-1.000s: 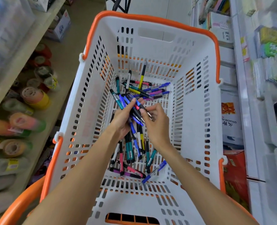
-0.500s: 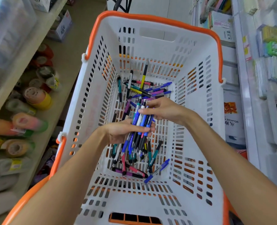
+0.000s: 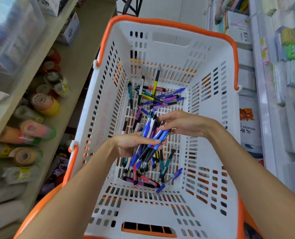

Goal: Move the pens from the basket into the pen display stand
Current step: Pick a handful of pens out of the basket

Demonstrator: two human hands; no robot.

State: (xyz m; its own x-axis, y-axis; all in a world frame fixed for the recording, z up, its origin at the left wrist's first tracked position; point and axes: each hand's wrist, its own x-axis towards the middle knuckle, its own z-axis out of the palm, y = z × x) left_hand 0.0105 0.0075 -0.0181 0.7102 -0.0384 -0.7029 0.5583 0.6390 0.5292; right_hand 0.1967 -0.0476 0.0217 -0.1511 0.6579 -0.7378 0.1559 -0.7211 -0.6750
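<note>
A white slotted basket (image 3: 210, 149) with orange handles fills the middle of the view. Several coloured pens lie loose on its floor: one pile at the far end (image 3: 158, 97), another near me (image 3: 150, 176). My left hand (image 3: 132, 145) grips a bundle of pens (image 3: 149, 140), mostly blue and black, pointing down into the basket. My right hand (image 3: 181, 124) pinches the upper ends of that same bundle from the right. No pen display stand is in view.
Shelving on the left holds rolls of coloured tape (image 3: 44, 105) and boxes. On the right stand white shelves with stationery packs (image 3: 291, 47) and a paint box (image 3: 248, 123). The aisle floor shows beyond the basket.
Both hands have lifted off the basket floor with the gathered pens. The bundle has turned more upright, and my right hand has shifted to the bundle's upper ends.
</note>
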